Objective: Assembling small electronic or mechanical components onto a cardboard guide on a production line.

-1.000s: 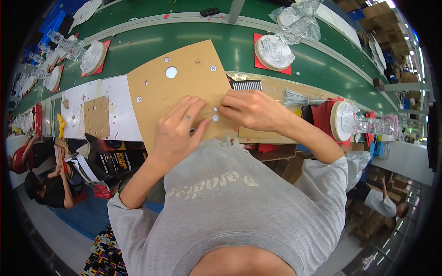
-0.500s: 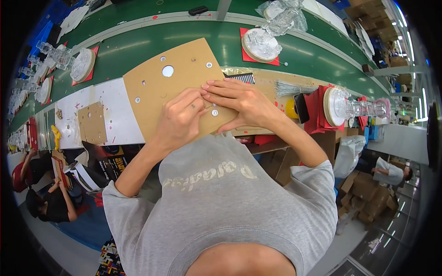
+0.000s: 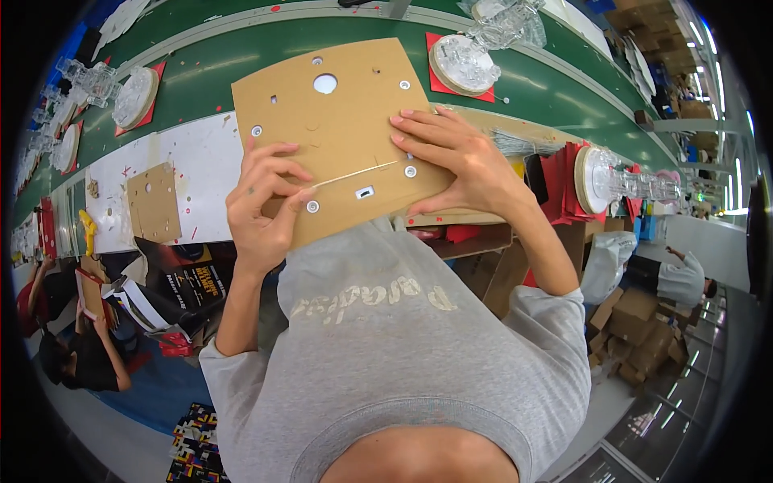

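A brown cardboard panel (image 3: 346, 121) with a curved far edge, round holes and several metal eyelets is tilted before me. Across its near part runs a thin pale wire-like strip (image 3: 354, 175). At the strip's left end, my left hand (image 3: 267, 201) has thumb and index finger closed around it, the other fingers curled over the panel. My right hand (image 3: 459, 161) grips the panel's right side, fingers lying across the face and thumb at the near edge. The strip's right end lies close to my right fingers. A small rectangular cutout shows near the front edge.
Clear plastic parts on round white bases (image 3: 463, 68) stand on red squares along the green bench (image 3: 241, 68). A smaller brown panel (image 3: 153, 201) lies on white sheeting at left. Right are thin wires (image 3: 523, 143) and red sheets (image 3: 564, 181). Other people work at far left and right.
The hands, together at the panel's middle before, are now apart, the left one moved to the left edge. The panel has shifted slightly up and right, and the pale strip now shows.
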`<state>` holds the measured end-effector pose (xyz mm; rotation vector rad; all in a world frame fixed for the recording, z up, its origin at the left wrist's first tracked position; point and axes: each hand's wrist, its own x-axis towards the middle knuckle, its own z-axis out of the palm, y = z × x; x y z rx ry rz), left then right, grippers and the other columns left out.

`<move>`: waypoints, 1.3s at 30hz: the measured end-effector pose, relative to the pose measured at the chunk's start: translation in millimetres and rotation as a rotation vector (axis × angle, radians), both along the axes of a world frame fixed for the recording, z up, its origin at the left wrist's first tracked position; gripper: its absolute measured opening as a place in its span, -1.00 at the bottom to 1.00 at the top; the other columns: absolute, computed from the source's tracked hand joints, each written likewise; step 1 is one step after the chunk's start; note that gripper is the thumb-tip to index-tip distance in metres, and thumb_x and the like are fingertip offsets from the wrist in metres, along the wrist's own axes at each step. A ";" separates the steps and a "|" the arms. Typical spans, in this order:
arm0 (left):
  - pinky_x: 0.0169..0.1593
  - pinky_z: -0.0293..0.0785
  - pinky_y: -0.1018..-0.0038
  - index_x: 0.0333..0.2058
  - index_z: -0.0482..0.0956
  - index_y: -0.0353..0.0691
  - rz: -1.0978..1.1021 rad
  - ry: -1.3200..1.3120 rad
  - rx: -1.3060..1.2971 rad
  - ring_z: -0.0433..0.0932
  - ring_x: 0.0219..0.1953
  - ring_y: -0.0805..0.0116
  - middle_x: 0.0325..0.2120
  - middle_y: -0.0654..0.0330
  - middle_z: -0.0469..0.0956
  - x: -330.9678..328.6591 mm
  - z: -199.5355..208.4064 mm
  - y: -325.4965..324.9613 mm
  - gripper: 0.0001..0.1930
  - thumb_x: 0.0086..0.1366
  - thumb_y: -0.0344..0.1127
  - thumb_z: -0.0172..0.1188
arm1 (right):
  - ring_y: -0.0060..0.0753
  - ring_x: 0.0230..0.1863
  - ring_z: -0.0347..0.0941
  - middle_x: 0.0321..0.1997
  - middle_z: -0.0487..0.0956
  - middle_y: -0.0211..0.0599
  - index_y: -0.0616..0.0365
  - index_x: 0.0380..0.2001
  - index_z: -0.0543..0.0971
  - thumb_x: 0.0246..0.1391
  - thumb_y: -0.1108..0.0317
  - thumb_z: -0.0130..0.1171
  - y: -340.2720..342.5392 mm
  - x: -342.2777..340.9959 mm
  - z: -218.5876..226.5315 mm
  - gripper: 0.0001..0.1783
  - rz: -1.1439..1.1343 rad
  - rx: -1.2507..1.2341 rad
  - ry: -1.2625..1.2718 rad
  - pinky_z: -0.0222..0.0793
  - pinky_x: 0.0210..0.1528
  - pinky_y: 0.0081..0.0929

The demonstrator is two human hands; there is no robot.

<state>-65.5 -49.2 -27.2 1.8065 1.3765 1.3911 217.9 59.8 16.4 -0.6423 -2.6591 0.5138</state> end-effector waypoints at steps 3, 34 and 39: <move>0.45 0.01 -0.16 -0.55 0.54 -0.30 0.057 -0.081 0.078 0.59 0.06 0.00 -0.33 0.16 0.67 3.1 -4.1 1.4 -0.84 0.05 -0.60 0.38 | -0.14 0.18 0.53 0.14 0.64 -0.27 0.06 0.07 0.67 -0.21 0.26 0.55 -23.0 -35.4 -4.3 -0.34 -0.022 -0.052 0.133 0.47 0.19 -0.16; 0.26 0.44 -0.11 -0.17 0.66 -0.19 0.141 0.280 0.344 0.64 0.02 -0.06 -0.15 0.13 0.64 13.9 -36.4 -42.5 -0.47 -0.20 -0.28 0.62 | -0.33 -0.42 0.52 -0.42 0.45 -0.37 0.14 -0.13 0.70 -0.39 0.45 0.37 -27.7 -67.5 5.2 -0.45 0.237 0.174 0.004 0.51 -0.39 -0.36; 0.21 0.52 -0.06 -0.15 0.65 -0.20 0.140 0.238 0.345 0.65 0.01 -0.07 -0.14 0.11 0.62 11.5 -37.4 -41.1 -0.44 -0.20 -0.26 0.64 | -0.31 -0.40 0.50 -0.40 0.42 -0.34 0.14 -0.08 0.70 -0.40 0.46 0.38 -28.1 -66.3 5.2 -0.40 0.253 0.149 -0.024 0.50 -0.38 -0.35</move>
